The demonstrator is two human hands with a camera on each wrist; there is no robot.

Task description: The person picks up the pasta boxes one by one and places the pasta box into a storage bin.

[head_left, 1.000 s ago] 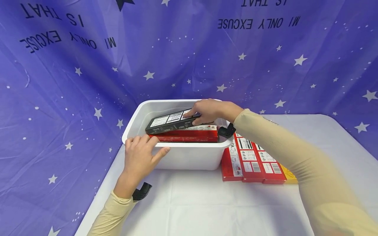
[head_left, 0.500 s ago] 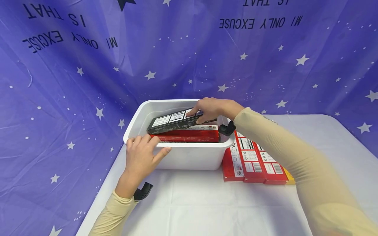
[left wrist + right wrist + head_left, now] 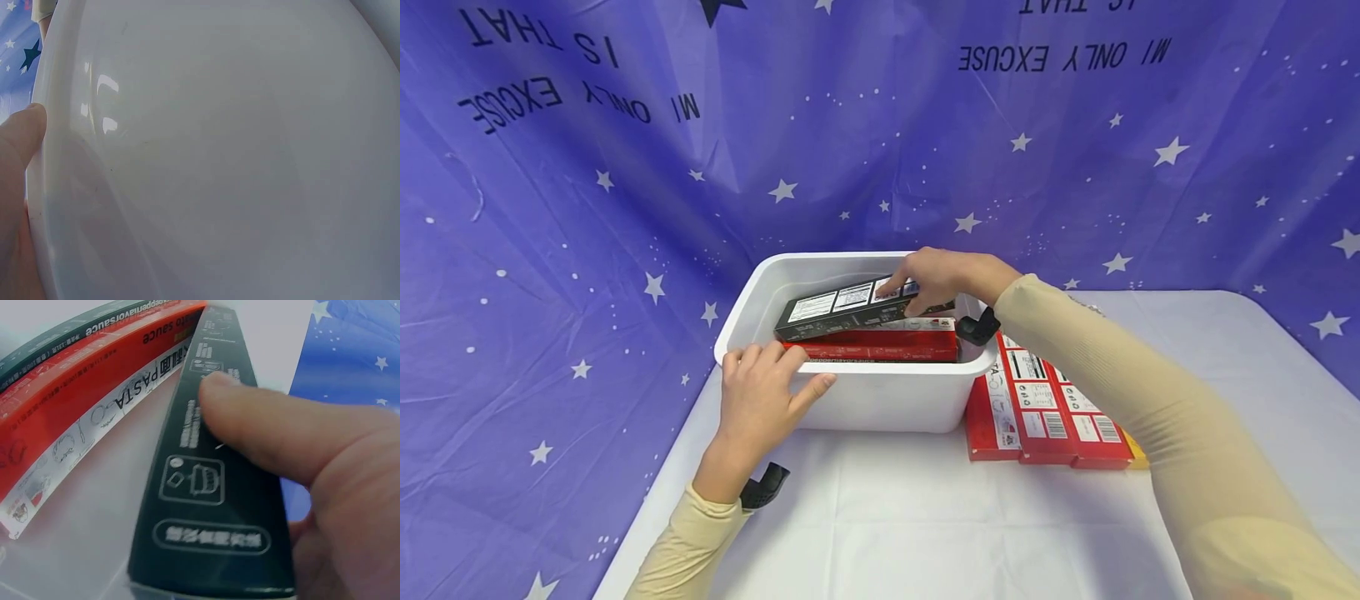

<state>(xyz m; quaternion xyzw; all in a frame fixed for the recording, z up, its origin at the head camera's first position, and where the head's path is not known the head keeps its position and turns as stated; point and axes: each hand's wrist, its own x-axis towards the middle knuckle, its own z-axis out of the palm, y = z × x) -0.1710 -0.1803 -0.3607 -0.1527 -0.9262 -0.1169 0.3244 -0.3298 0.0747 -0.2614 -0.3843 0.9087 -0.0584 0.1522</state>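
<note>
My right hand [image 3: 943, 275] grips a long dark pasta box [image 3: 850, 317] with white label panels, inside the white plastic bin [image 3: 880, 404]. In the right wrist view the thumb lies along one printed side of the dark green box [image 3: 200, 487], fingers mostly hidden behind it. The box slants over a red pasta box [image 3: 887, 343], its right end higher. Another dark box [image 3: 119, 322] stands beside the red box in the right wrist view. At the bin's front left, my left hand [image 3: 760, 392] holds the rim, fingers hooked over it and thumb outside.
Several red boxes [image 3: 1045, 408] lie side by side on the white tablecloth [image 3: 880, 525], right of the bin. A yellow box [image 3: 1138, 454] shows at their right edge, partly behind the sleeve. A purple star-printed curtain [image 3: 880, 125] hangs behind the bin.
The dark box has shifted very slightly right with my right hand. My left hand keeps its place on the rim; the whole view has drifted a little.
</note>
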